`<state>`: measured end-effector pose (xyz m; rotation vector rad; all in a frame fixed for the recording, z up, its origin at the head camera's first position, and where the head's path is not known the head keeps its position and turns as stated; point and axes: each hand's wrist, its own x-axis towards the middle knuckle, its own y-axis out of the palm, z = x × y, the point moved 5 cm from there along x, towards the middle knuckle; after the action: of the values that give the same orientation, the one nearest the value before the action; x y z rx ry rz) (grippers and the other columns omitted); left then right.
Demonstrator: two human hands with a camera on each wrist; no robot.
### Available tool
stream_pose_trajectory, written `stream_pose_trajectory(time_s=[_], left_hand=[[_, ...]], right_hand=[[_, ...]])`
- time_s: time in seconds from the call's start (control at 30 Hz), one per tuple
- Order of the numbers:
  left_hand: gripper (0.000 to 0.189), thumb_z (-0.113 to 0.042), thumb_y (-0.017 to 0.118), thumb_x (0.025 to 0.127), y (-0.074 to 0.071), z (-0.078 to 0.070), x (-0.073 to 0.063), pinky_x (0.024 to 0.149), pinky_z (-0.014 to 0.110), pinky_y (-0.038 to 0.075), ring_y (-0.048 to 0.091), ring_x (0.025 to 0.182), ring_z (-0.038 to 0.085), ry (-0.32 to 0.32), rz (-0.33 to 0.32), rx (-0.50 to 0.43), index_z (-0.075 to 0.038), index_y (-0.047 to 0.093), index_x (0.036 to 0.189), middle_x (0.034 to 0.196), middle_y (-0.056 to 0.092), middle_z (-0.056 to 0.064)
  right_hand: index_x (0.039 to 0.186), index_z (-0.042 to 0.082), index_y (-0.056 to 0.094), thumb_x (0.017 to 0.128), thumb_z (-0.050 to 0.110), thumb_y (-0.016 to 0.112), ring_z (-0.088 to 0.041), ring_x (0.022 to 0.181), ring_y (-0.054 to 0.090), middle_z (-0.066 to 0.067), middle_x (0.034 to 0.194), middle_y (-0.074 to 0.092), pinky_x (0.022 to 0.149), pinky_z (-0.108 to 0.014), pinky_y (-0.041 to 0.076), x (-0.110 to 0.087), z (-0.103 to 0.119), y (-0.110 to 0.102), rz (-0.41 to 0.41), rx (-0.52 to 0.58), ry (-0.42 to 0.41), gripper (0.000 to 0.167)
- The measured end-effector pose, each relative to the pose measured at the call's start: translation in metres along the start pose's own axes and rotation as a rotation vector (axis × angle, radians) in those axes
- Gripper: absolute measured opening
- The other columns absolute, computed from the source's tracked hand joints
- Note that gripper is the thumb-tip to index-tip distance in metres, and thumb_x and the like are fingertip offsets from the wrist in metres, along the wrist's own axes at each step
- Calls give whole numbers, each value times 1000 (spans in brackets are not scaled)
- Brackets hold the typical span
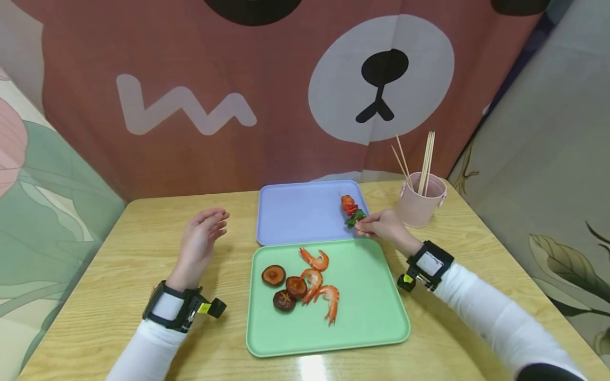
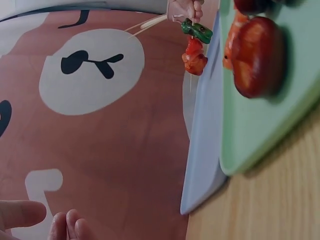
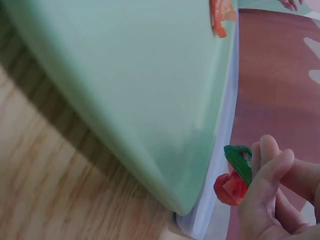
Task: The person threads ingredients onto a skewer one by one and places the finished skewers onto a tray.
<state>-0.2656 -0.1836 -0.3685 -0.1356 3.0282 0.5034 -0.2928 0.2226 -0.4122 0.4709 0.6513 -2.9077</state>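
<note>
My right hand (image 1: 385,227) pinches the lower end of a food skewer (image 1: 350,205) over the right side of the blue tray (image 1: 300,214). Threaded on it are a green pepper piece (image 2: 197,31) nearest the fingers, then a red piece (image 2: 194,46) and an orange-red chunk (image 2: 195,64); the bare tip of the stick sticks out past them. In the right wrist view, thumb and fingertips meet just behind the green pepper. My left hand (image 1: 200,241) hovers over the table left of the trays, fingers loosely bent and holding nothing.
A green tray (image 1: 367,301) in front of the blue one carries several shrimp (image 1: 314,259) and mushrooms (image 1: 274,275) on its left half. Behind my right hand stands a pink bucket (image 1: 415,209) with bamboo sticks (image 1: 428,159). A bear-print curtain (image 1: 190,159) hangs at the table's back edge.
</note>
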Motion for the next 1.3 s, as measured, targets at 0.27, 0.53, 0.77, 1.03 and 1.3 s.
stream_pose_trajectory(time_s=[0.27, 0.53, 0.77, 1.03, 1.3], left_hand=[[8, -13, 56, 95, -22, 2, -8, 74, 19, 51, 63, 84, 7, -32, -21, 30, -11, 64, 97, 93, 68, -6], [11, -16, 56, 96, -31, 2, -10, 76, 19, 51, 63, 87, 7, -45, -26, 53, -10, 62, 103, 95, 68, -8], [10, -16, 55, 96, -36, 0, -12, 75, 19, 51, 63, 86, 6, -42, -29, 49, -12, 63, 100, 94, 69, -9], [11, -16, 56, 96, -35, -4, -11, 74, 19, 51, 64, 86, 7, -25, -27, 38, -9, 62, 102, 95, 69, -7], [13, -17, 57, 96, -33, -4, -10, 76, 19, 51, 63, 87, 7, -19, -21, 69, -9, 62, 104, 96, 68, -8]], right_hand=[[109, -9, 66, 89, 16, 66, -6, 69, 65, -4, 76, 73, 60, -16, 51, 8, 1, 5, 2, -17, 20, 31], [108, -8, 67, 90, 17, 65, -5, 69, 65, -3, 76, 72, 67, -20, 53, 15, 6, 5, 2, -67, 26, 30], [106, -6, 69, 88, 16, 68, -8, 68, 66, -4, 76, 72, 70, -25, 55, 22, 5, 8, 9, -67, 75, 28], [105, -5, 69, 87, 15, 69, -9, 68, 66, -5, 79, 72, 76, -29, 56, 26, 5, 6, 70, -72, 96, 26], [107, -7, 67, 88, 15, 68, -9, 68, 68, -6, 79, 73, 78, -30, 57, 28, 6, 6, 104, -32, 104, 30]])
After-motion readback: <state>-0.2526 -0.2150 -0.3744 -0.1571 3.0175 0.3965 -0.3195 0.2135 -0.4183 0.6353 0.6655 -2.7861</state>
